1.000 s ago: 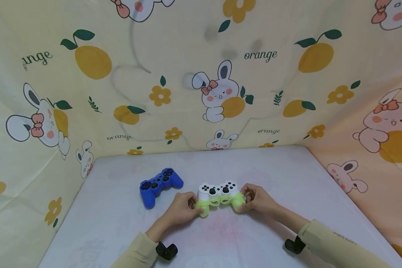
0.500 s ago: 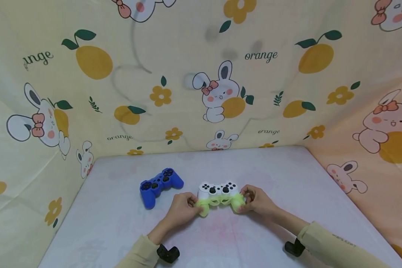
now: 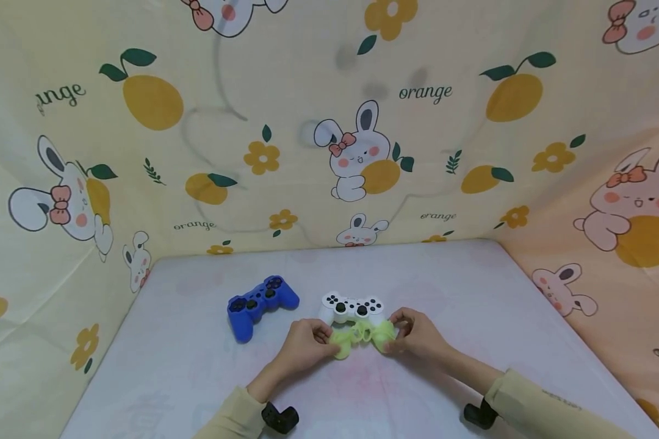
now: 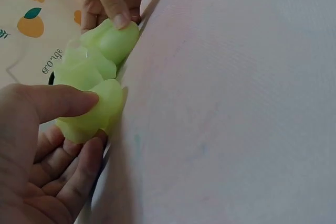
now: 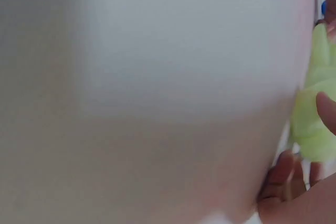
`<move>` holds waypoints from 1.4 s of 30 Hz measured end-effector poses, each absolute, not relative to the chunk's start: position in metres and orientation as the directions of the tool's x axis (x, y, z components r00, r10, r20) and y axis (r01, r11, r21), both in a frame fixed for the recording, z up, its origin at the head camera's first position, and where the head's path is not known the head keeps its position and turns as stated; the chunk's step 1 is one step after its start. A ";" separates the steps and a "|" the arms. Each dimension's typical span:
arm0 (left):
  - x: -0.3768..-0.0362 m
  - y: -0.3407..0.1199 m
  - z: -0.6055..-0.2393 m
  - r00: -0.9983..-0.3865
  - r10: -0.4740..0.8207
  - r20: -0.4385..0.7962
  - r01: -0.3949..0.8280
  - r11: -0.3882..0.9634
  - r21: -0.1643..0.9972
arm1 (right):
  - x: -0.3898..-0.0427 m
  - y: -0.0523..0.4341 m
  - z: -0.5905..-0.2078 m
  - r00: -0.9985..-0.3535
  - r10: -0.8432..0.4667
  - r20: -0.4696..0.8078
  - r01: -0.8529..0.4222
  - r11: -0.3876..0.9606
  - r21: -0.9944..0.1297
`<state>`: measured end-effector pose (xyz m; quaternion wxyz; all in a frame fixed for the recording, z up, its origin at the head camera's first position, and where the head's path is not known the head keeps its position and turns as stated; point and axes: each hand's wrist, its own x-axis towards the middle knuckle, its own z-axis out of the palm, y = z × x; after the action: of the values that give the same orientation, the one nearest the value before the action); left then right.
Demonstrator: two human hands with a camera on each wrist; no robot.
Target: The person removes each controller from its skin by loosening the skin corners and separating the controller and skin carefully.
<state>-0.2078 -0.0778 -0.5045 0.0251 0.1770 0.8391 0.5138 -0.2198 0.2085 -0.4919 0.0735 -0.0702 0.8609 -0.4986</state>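
Observation:
A white game controller (image 3: 352, 304) with black sticks and buttons lies in the middle of the table in the head view. A soft, translucent yellow-green silicone sleeve (image 3: 384, 335) hangs at its near side, bunched up in the centre. My left hand (image 3: 306, 346) pinches the sleeve's left grip end between thumb and fingers. Its right end is held the same way by my right hand (image 3: 424, 336). From the left wrist, the thumb presses on top of the sleeve (image 4: 86, 74) with fingers beneath. The right wrist view catches only part of the sleeve (image 5: 314, 121) at its edge.
To the left of the white controller rests a blue game controller (image 3: 262, 300), set at an angle. The white table (image 3: 198, 366) is enclosed by printed cloth (image 3: 307, 79) at the back and both sides. Black wrist cameras (image 3: 280, 418) sit at both cuffs.
The sleeve has come toward me off the white controller, baring more of its body, and its middle has bunched. Both hands keep hold; the left has shifted slightly right.

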 end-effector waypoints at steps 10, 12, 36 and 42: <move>-0.210 -0.077 -0.506 -0.940 0.320 0.120 0.251 0.409 0.877 | -0.215 0.189 -0.489 -0.998 -0.057 -0.030 -0.005 0.532 -0.847; -0.210 -0.077 -0.506 -0.939 0.323 0.122 0.253 0.403 0.879 | -0.214 0.187 -0.490 -0.999 -0.026 -0.031 0.012 0.537 -0.844; -0.207 -0.077 -0.507 -0.942 0.317 0.108 0.232 0.383 0.894 | -0.213 0.186 -0.493 -0.999 -0.051 -0.012 -0.014 0.478 -0.878; -0.209 -0.078 -0.510 -0.943 0.314 0.112 0.234 0.385 0.893 | -0.213 0.186 -0.494 -0.998 -0.059 0.003 -0.034 0.524 -0.851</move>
<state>-0.2085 -0.0775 -0.5096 0.0377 0.1647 0.8312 0.5296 -0.2125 0.1862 -0.4941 0.0128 -0.0264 0.8728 -0.4873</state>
